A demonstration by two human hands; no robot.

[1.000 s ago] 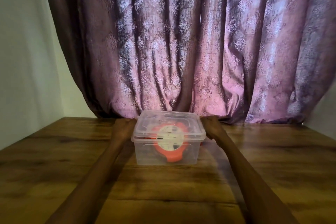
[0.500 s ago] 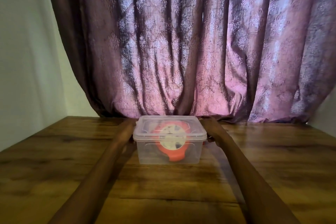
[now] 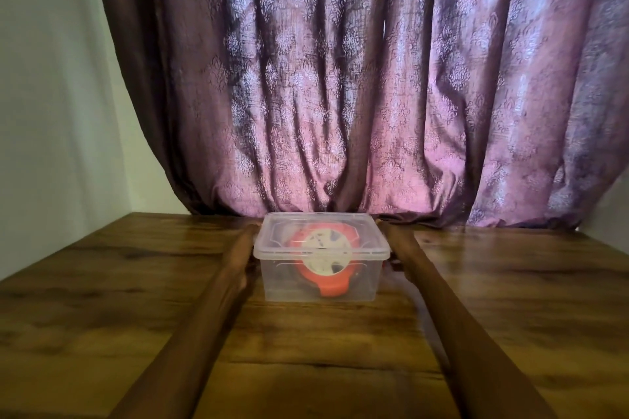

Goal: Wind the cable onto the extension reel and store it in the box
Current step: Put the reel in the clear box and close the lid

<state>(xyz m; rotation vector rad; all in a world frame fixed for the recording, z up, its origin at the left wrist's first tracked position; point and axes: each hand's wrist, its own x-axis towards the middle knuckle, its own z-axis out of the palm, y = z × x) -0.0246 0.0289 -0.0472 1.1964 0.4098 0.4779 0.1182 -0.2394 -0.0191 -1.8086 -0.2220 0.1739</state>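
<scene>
Scene: a clear plastic rectangular box (image 3: pixel 320 277) with a clear snap-on lid (image 3: pixel 321 235) sits at the far middle of a dark wooden table (image 3: pixel 102 299), just in front of a purple patterned curtain (image 3: pixel 374 95).

Reel: a round orange extension reel with a pale centre disc (image 3: pixel 326 257) stands on edge inside the box, visible through the near wall; no loose cable shows outside it.

Left hand: the left hand (image 3: pixel 245 250) lies along the left side of the box, touching or nearly touching the wall under the lid rim. Its fingers are hidden behind the box, so how far they are spread cannot be told.

Right hand: the right hand (image 3: pixel 394 248) lies along the right side in mirror fashion. Its fingers are also out of sight, so its openness cannot be told either (only the wrists and forearms show clearly).

Progress: storing looks essentially done, with the lid resting on top.

Risk, lid: whether every edge is clipped down cannot be seen; a lift from the sides could pop an unlatched corner.

Risk, slide: an uneven push from one hand could skew the light box towards the curtain.

Risk, reel: standing on edge, the reel could roll or tip inside if the box is jolted.
</scene>
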